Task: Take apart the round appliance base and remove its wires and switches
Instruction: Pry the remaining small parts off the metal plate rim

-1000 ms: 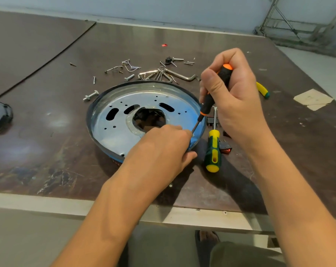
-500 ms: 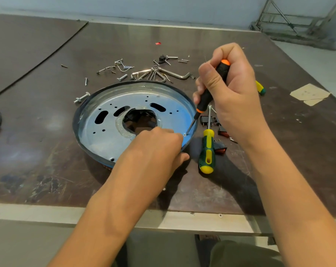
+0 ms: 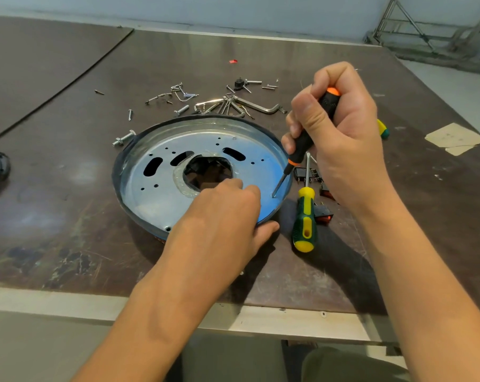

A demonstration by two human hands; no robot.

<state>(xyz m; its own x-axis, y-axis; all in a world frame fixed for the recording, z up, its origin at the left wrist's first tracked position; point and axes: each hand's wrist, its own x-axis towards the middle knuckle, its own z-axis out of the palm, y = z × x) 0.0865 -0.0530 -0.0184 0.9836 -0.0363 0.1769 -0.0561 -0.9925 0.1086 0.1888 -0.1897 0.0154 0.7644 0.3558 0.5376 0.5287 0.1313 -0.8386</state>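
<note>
right hand (image 3: pixel 343 139) still grips the screwdriver (image 3: pixel 299 147), tip on the round base (image 3: pixel 161 194); left hand (image 3: pixel 222 219) holds its rim. screw not out yet.

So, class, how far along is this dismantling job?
Done: loose silver screws and bolts lie behind the round silver metal base; black rocker switches sit beside it. In hand: the right hand grips a black-and-orange screwdriver, tip down by the right rim; the left hand holds the near rim. Left: at least one near-rim screw is in place; no wires show.
</note>
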